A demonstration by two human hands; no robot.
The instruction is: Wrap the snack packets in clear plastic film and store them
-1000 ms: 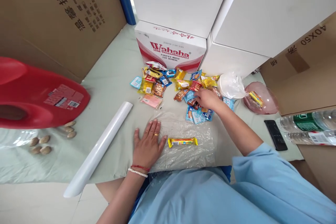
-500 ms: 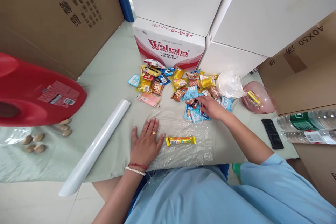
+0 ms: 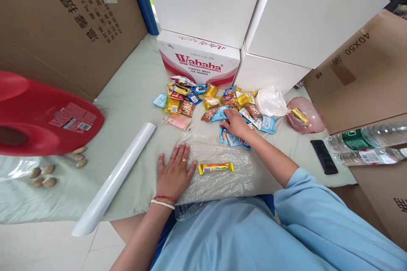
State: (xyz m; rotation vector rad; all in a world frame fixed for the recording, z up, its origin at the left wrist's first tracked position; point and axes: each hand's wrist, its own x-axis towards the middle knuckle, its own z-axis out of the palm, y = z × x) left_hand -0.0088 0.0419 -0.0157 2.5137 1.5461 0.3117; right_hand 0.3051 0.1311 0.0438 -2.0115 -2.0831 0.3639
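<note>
My left hand (image 3: pixel 173 171) lies flat with its fingers spread, on the table and the left edge of a clear plastic bag (image 3: pixel 238 182). On the bag rests a yellow snack bar (image 3: pixel 216 168), a little right of my left thumb and touched by neither hand. My right hand (image 3: pixel 235 123) is over the heap of wrapped snacks, its thumb and fingers apart. Its fingertips meet the edge of a light blue snack packet (image 3: pixel 219 113). Beneath the hand are more blue packets (image 3: pixel 231 139), partly hidden by it. A pink packet (image 3: pixel 178 121) lies farther left.
Behind the snacks stand a Wahaba-marked carton (image 3: pixel 199 61) and white boxes (image 3: pixel 280 12). At right are a pink bowl (image 3: pixel 313 120), white tub (image 3: pixel 270 103), phone (image 3: pixel 324 156) and bottles (image 3: pixel 378 137). At left are a white tube (image 3: pixel 116 178), red jug (image 3: pixel 47 114) and several nuts (image 3: pixel 48 169).
My right hand has moved left and slightly back across the snacks, to the light blue packet. My left hand stays flat on the bag. The whole view has shifted slightly.
</note>
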